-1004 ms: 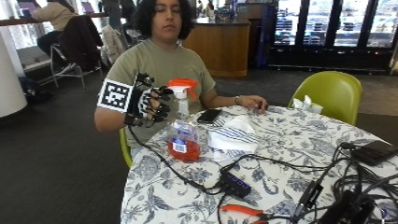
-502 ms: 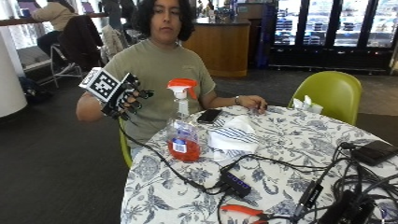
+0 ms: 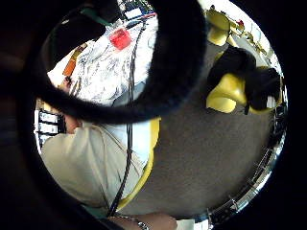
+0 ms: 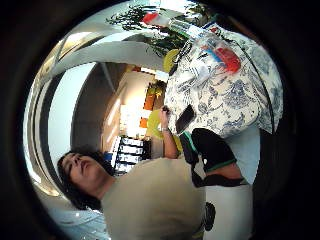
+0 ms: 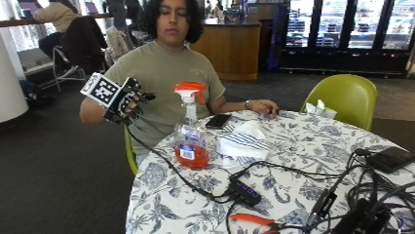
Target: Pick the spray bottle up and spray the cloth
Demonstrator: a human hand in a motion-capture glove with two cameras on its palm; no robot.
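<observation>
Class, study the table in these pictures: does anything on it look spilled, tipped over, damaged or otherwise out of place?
Nothing stands out. The spray bottle stands upright near the table's edge with no liquid around it, and the striped cloth lies loosely folded right beside it. The gloved right hand is raised off to the side, holding nothing.

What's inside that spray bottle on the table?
The spray bottle holds orange-red liquid filling only its lower part; the upper part looks clear. A label on its front covers some of the liquid.
</observation>
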